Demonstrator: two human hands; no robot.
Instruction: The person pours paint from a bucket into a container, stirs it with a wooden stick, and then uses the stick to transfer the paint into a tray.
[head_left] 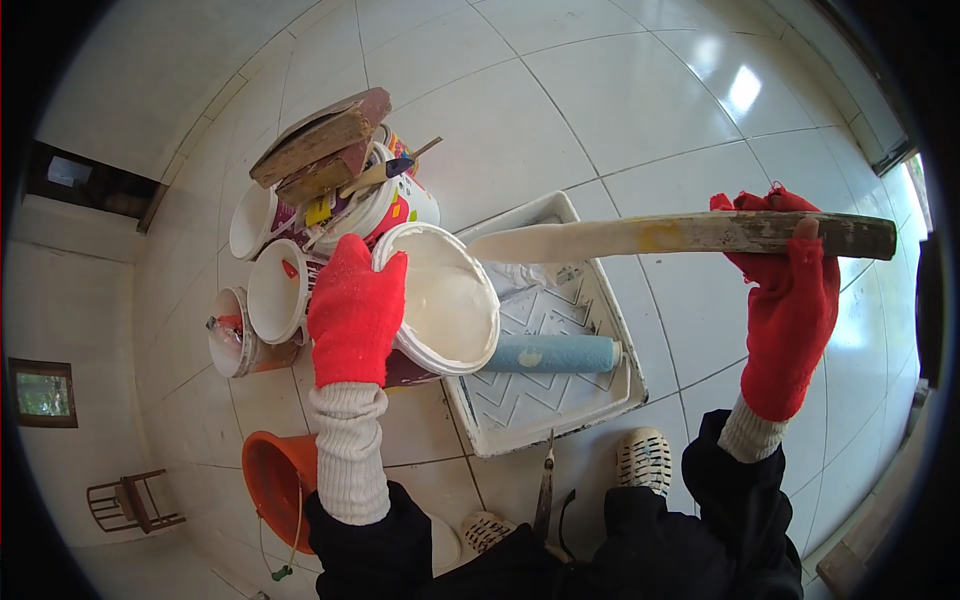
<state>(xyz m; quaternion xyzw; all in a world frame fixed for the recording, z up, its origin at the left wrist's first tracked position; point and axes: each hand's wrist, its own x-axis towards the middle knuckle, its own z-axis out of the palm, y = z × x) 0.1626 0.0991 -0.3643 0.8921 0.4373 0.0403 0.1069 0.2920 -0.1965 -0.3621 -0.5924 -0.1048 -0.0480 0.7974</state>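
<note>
My left hand (357, 318), in a red glove, is closed on the rim of a white paint bucket (446, 300). The bucket tilts over the left side of a paint tray (470, 428), and thick off-white paint shows inside it. In a red fingerless glove, my right hand (785, 300) grips the dark end of a wooden stirring stick (640, 237). The stick lies level across the upper part of the tray; its left end is coated in white paint and reaches the bucket's mouth. A blue paint roller (550, 354) rests in the tray on the zigzag ridges.
Several more buckets stand on the left, among them an open white bucket (277, 292). Wood blocks (325, 145) and a paintbrush (378, 176) lie on top of one. An orange pail (272, 470) is by my left forearm. My shoe (643, 462) is just below the tray.
</note>
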